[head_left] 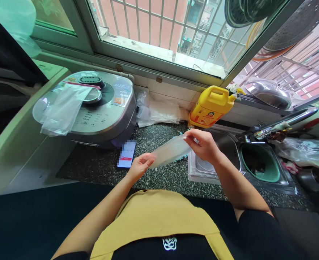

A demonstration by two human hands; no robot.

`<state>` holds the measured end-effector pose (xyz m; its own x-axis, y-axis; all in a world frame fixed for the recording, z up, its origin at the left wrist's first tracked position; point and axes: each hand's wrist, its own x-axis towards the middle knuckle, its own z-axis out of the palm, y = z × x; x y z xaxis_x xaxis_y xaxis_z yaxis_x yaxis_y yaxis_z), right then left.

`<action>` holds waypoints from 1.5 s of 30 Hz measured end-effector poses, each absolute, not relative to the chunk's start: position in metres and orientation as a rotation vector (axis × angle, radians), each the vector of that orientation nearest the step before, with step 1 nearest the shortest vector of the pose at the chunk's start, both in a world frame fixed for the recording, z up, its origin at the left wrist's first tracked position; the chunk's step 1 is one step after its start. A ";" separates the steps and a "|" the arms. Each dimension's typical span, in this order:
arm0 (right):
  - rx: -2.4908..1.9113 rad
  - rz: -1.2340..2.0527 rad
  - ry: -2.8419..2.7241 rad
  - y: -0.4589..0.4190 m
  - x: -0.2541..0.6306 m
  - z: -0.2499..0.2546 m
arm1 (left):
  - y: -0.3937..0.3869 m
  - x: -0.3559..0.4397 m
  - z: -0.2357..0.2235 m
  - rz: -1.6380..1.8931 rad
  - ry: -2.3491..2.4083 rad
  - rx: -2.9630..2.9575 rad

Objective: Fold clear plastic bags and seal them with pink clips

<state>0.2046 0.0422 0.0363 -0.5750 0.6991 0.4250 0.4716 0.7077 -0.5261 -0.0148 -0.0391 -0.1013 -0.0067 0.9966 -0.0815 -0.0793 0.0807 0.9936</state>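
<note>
A clear plastic bag (pixel 170 151) is stretched between both hands above the speckled dark counter (pixel 100 164). My left hand (pixel 140 165) pinches its lower left end. My right hand (pixel 204 145) pinches its upper right end, just above a shallow metal tray (pixel 200 173) at the sink's left side. A phone (pixel 127 154) with a lit screen lies on the counter left of my left hand.
A silver cooker (pixel 109 108) with a plastic bag (pixel 63 110) draped on its lid stands at the left. More clear bags (pixel 156 110) lie by the wall. A yellow jug (pixel 211 106), a sink with green basin (pixel 261 164) and a tap (pixel 281 124) are right.
</note>
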 end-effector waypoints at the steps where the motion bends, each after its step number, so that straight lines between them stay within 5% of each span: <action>1: -0.886 0.475 -2.292 0.042 0.205 0.036 | -0.041 -0.014 -0.106 1.192 1.202 1.069; 7: -0.893 0.483 -2.302 0.041 0.204 0.037 | -0.041 -0.021 -0.117 1.189 1.204 1.224; 15: -0.830 0.545 -2.407 0.038 0.196 0.036 | 0.000 -0.006 -0.049 1.347 1.065 1.905; 34: -0.785 0.561 -2.366 0.041 0.193 0.037 | -0.011 -0.012 -0.061 1.165 1.102 1.757; 45: -0.969 0.642 -2.541 0.039 0.192 0.031 | -0.006 0.006 -0.029 1.255 1.005 1.702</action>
<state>0.1920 0.0389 0.0307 -0.7067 0.6903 0.1550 0.5339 0.6640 -0.5235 0.0058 -0.0061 -0.0291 0.1999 0.9141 0.3528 0.1446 -0.3836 0.9121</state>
